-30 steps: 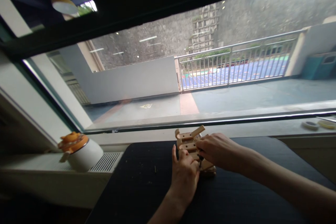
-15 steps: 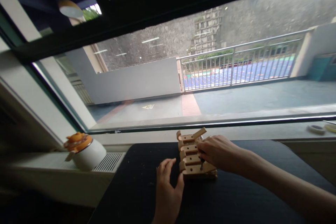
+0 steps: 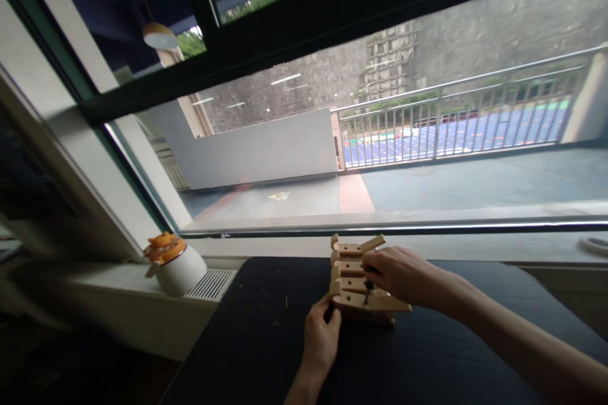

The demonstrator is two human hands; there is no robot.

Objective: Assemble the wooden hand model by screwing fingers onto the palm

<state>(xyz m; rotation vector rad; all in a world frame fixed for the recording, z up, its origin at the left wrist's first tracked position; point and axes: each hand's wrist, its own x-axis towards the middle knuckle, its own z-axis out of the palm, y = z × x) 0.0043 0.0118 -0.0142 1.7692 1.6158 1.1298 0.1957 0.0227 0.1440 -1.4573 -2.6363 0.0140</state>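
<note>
A wooden assembly (image 3: pixel 354 283) with several light slats, dark round holes and raised left ends lies on the dark table. My left hand (image 3: pixel 323 332) is closed on the raised left end of its nearest slat, thumb and fingers pinching the wood. Over the slats, my right hand (image 3: pixel 396 273) is wrapped around a screwdriver (image 3: pixel 367 294), its handle mostly hidden by the fingers. The tool's thin shaft points down onto the nearest slat. That slat's right end sticks out past the others, and the farthest slat angles upward at its right end.
A small screw (image 3: pixel 286 302) stands or lies on the dark table (image 3: pixel 266 342), among light crumbs. At left, a white pot with an orange lid (image 3: pixel 180 269) sits on the sill beside a vent grille (image 3: pixel 212 283). A large window (image 3: pixel 285 171) rises behind the table.
My left hand has gone from open beside the assembly to gripping its nearest slat. That slat's right end now sticks out farther. The view has shifted, and the screw shows on the table.
</note>
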